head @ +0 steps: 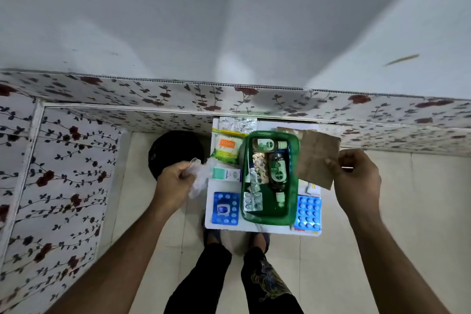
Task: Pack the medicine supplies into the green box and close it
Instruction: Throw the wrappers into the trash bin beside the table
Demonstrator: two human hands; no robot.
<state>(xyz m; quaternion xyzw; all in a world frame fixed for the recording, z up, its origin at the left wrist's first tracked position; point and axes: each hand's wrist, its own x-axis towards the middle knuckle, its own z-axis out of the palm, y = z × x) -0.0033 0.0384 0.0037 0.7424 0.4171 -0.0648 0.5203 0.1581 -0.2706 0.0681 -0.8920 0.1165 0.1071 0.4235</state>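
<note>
Head view, looking straight down at a small white table (262, 227) set against a floral-papered wall.

Green box (293, 160) sits open at the centre of the table, no lid visible on it. Contents: 2 brown bottles with green labels, the smaller bottle (267, 145) lying crosswise at the far end, the larger bottle (277, 173) lying lengthwise with its white cap toward the near end. Left of the larger bottle, inside the box, lie a strip of tan tablets (260, 167), a crumpled foil strip (253, 181) and a silver blister pack (252, 201).

Outside the box, on the table:
- orange-and-green packet (227, 146), far left
- foil strips (238, 123), far edge
- teal-and-white carton (226, 174), just beside the box's left wall
- blue blister card (226, 208), near left (a small jar-like item rests on it; cannot identify it)
- second blue blister card (308, 213), near right, touching the box's right wall

Left hand (174, 183), off the table's left edge, is closed around a crumpled clear plastic wrapper (201, 176).

Right hand (356, 176) pinches the edge of a flat brown paper bag (317, 158) between thumb and fingers, holding it above the table's right side, beside the box.

Black round object (175, 150) stands on the floor left of the table.
</note>
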